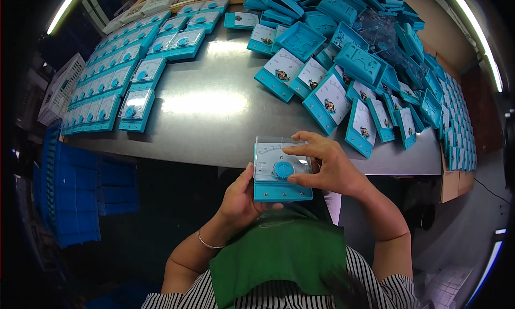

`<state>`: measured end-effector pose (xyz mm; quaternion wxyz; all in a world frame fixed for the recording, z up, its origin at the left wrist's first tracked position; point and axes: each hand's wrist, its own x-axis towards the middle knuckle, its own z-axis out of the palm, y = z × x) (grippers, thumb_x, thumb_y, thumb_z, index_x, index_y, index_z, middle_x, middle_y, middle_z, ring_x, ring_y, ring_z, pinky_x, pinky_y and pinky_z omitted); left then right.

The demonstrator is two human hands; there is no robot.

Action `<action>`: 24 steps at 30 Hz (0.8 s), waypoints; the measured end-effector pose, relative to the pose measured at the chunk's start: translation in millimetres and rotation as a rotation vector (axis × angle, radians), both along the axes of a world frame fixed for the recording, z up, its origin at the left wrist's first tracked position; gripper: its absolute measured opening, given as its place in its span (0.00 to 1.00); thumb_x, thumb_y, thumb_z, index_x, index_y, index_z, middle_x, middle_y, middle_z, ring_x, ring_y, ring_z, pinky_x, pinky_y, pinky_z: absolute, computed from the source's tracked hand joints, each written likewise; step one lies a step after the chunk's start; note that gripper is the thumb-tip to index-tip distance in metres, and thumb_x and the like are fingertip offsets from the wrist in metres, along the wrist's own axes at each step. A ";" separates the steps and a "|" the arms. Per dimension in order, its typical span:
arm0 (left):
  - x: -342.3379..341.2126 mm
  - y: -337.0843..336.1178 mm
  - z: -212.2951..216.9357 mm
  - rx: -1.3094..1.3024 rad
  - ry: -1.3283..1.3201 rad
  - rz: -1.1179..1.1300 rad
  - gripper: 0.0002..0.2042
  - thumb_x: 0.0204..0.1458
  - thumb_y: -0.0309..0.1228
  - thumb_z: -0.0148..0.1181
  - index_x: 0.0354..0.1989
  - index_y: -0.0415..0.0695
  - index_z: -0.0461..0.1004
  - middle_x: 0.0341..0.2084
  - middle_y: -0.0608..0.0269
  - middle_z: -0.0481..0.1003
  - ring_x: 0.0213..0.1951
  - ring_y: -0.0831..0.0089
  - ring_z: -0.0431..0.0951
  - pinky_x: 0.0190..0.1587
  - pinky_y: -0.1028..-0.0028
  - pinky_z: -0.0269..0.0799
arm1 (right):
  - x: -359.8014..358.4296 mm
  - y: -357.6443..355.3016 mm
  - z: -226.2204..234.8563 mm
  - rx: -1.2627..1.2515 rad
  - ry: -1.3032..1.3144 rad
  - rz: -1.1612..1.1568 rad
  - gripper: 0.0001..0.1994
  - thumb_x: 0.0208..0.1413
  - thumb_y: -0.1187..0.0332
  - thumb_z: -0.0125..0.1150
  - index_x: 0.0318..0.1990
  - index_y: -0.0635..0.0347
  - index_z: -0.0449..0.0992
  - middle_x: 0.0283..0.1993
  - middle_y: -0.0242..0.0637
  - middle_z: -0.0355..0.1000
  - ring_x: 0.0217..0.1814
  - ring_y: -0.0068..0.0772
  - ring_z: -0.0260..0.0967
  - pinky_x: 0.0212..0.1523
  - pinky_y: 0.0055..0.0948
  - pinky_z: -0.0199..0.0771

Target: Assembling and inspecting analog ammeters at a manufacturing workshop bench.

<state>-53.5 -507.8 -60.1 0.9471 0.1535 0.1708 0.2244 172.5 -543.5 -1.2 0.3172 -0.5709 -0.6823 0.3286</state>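
A turquoise panel meter (268, 191) with a white dial face rests in my left hand (240, 196), tilted up toward me. My left thumb lies along its left side, and the other fingers are mostly hidden beneath. A clear plastic cover (266, 140) lies over the dial, its upper edge showing past the case. Under it is a round blue disc (283, 170). Over the meter's right part is my right hand (327, 164), thumb and fingers spread apart. The thumb tip is beside the disc; the fingertips are at the dial's upper part, seemingly touching the cover.
A metal table (214, 94) lies ahead. Rows of covered meters (107, 83) stand at left. Uncovered meters (328, 102) and a heap of turquoise housings (362, 62) cover the right side, with more stacked units (458, 126) farther right. Blue bins (70, 191) stand at lower left.
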 end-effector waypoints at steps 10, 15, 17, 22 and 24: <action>2.6 -6.0 1.4 -0.057 -0.041 -0.026 0.28 0.64 0.49 0.27 0.62 0.40 0.55 0.53 0.49 0.68 0.49 0.59 0.75 0.43 0.63 0.79 | 7.3 -5.9 -12.4 0.015 0.049 0.045 0.25 0.40 0.64 0.74 0.50 0.54 0.77 0.57 0.47 0.65 0.26 0.18 0.63 0.28 0.18 0.65; 1.9 -13.9 7.3 0.165 0.147 0.028 0.26 0.60 0.44 0.47 0.60 0.38 0.56 0.51 0.50 0.69 0.48 0.61 0.75 0.47 0.64 0.76 | -4.1 -14.6 -9.8 0.093 -0.114 0.088 0.27 0.40 0.59 0.73 0.52 0.51 0.75 0.61 0.55 0.60 0.39 0.39 0.72 0.37 0.29 0.73; 2.8 -13.4 2.7 0.352 0.305 0.059 0.28 0.54 0.37 0.58 0.57 0.35 0.58 0.48 0.49 0.70 0.47 0.63 0.75 0.49 0.66 0.74 | -7.9 -16.6 -3.9 0.049 -0.112 0.101 0.28 0.41 0.59 0.72 0.53 0.53 0.74 0.62 0.56 0.59 0.42 0.40 0.73 0.39 0.30 0.74; -8.9 -14.6 3.5 0.279 0.240 0.127 0.31 0.44 0.33 0.64 0.55 0.32 0.60 0.46 0.49 0.71 0.46 0.65 0.75 0.50 0.69 0.72 | -8.1 -41.2 -27.9 -0.190 0.562 -0.457 0.20 0.47 0.70 0.67 0.49 0.63 0.73 0.58 0.50 0.65 0.45 0.36 0.74 0.44 0.30 0.73; -7.4 -19.7 6.5 0.313 0.312 0.116 0.32 0.41 0.35 0.64 0.54 0.33 0.61 0.44 0.51 0.72 0.42 0.67 0.76 0.44 0.71 0.75 | -18.5 -40.8 -59.2 -0.093 0.451 -0.237 0.18 0.47 0.72 0.65 0.47 0.64 0.74 0.53 0.48 0.69 0.44 0.34 0.74 0.44 0.30 0.73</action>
